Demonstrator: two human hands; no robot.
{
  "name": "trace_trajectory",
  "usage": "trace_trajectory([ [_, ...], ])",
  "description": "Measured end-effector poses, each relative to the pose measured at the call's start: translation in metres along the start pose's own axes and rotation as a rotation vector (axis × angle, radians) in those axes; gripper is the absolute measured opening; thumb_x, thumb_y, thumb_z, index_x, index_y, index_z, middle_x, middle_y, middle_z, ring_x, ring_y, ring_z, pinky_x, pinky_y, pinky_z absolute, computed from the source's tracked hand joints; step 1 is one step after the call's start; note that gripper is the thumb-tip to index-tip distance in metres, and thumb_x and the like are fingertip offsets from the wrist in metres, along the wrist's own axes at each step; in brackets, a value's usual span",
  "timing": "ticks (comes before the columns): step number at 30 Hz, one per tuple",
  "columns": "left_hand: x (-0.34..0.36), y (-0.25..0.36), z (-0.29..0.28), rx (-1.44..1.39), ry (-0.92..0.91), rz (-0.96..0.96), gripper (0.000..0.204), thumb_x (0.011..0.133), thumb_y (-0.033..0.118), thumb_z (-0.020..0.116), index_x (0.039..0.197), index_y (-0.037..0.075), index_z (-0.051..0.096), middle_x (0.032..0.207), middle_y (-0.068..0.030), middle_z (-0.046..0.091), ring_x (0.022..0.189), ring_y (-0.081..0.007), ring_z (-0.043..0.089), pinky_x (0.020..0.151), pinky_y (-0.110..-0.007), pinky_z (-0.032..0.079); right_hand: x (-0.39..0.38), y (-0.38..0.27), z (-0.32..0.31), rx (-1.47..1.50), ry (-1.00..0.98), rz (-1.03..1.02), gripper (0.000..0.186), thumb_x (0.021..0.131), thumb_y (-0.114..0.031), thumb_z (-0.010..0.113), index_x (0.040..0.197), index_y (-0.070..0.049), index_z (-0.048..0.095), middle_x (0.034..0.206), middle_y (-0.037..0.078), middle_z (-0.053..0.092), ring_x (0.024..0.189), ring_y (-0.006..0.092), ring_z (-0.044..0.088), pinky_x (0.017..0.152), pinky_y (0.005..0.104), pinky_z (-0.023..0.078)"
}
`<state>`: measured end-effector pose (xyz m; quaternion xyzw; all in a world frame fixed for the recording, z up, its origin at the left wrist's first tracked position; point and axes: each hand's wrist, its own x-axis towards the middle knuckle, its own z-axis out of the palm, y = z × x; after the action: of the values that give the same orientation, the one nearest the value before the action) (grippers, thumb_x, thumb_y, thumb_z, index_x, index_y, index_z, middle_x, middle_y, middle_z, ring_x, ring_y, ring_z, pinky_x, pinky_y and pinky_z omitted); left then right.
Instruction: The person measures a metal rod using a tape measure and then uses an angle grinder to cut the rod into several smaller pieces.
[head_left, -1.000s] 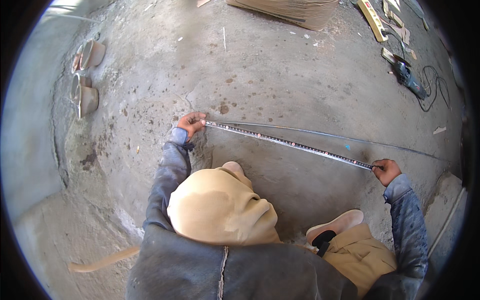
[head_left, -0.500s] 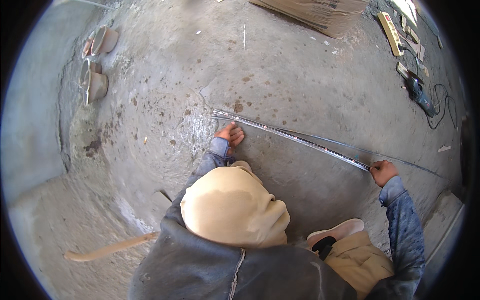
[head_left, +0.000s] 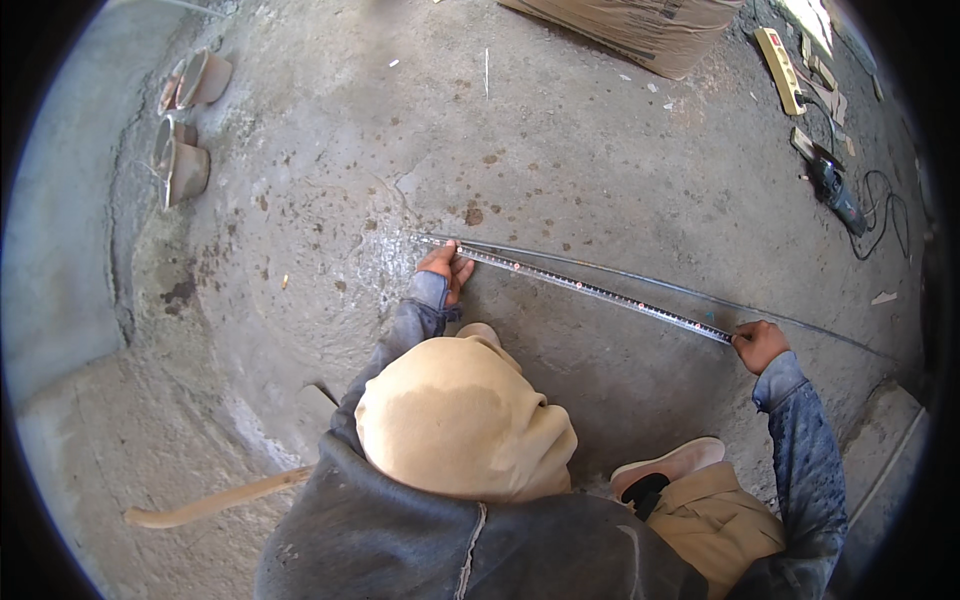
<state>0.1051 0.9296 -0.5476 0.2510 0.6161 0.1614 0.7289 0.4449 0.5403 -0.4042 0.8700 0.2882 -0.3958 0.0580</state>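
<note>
My left hand point(head_left: 446, 267) holds the near edge of a black-and-white measuring tape point(head_left: 578, 286) close to its far-left end, fingertips against it. My right hand point(head_left: 760, 344) pinches the tape's right end. The tape stretches diagonally over the concrete floor point(head_left: 600, 160), beside a long thin metal rod point(head_left: 690, 291) that runs farther right. The rod's left end lies close to my left hand. My beige-clad knee point(head_left: 455, 415) is below the tape, and a pale shoe point(head_left: 668, 462) shows at lower right.
Mortar-stained buckets point(head_left: 187, 172) stand by the left wall. A large sack point(head_left: 625, 28) is at the top. A yellow power strip point(head_left: 778, 70) and an angle grinder with cord point(head_left: 838, 195) lie at upper right. A wooden handle point(head_left: 210, 500) lies lower left.
My left hand has dropped below the tape's left end, opened, then come back up onto the tape. My right hand stays on its end; the view has shifted slightly.
</note>
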Motion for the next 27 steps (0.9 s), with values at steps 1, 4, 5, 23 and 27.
trace_trajectory([
  [1,0.0,0.0,0.001,-0.01,-0.015,0.004,0.015,0.09,0.021,0.055,0.097,0.008,0.056,0.091,-0.0044,0.058,0.08,-0.0173,0.056,0.072,-0.032,0.052,0.002,0.001,0.0,0.001,0.003,0.0,0.023,0.072,-0.021,0.056,0.084,-0.007,0.069,0.078,0.02,0.063,0.076,0.0369,0.062,0.073,0.0417,0.049],
  [4,-0.001,0.0,0.004,-0.028,-0.031,0.0,0.015,0.089,0.02,0.056,0.096,0.007,0.055,0.091,-0.0052,0.058,0.08,-0.0173,0.057,0.073,-0.031,0.054,0.005,0.007,0.0,0.012,0.011,-0.002,0.023,0.072,-0.021,0.057,0.085,-0.008,0.069,0.078,0.02,0.064,0.076,0.0366,0.062,0.073,0.0417,0.049],
  [5,0.0,0.001,0.005,-0.031,-0.035,0.001,0.015,0.089,0.019,0.057,0.096,0.006,0.055,0.09,-0.0055,0.058,0.08,-0.0174,0.057,0.074,-0.031,0.054,0.006,0.008,0.0,0.015,0.014,-0.009,0.022,0.073,-0.021,0.057,0.086,-0.008,0.069,0.078,0.02,0.063,0.076,0.0366,0.062,0.073,0.0417,0.05],
  [23,0.017,0.002,-0.003,0.448,0.05,0.027,0.033,0.083,0.031,0.066,0.087,-0.002,0.061,0.074,-0.0128,0.064,0.062,-0.0206,0.061,0.053,-0.032,0.053,0.043,0.03,0.015,0.076,0.066,0.024,0.033,0.074,-0.032,0.063,0.096,-0.009,0.067,0.087,0.019,0.064,0.087,0.0349,0.061,0.077,0.0405,0.048],
  [27,-0.009,0.018,0.016,1.255,0.134,0.466,0.029,0.081,0.028,0.066,0.076,-0.001,0.062,0.059,-0.0085,0.059,0.055,-0.0147,0.055,0.049,-0.03,0.043,0.045,0.03,0.025,0.063,0.026,0.133,0.034,0.072,-0.033,0.065,0.096,-0.009,0.067,0.085,0.018,0.065,0.084,0.0328,0.062,0.076,0.0387,0.048],
])
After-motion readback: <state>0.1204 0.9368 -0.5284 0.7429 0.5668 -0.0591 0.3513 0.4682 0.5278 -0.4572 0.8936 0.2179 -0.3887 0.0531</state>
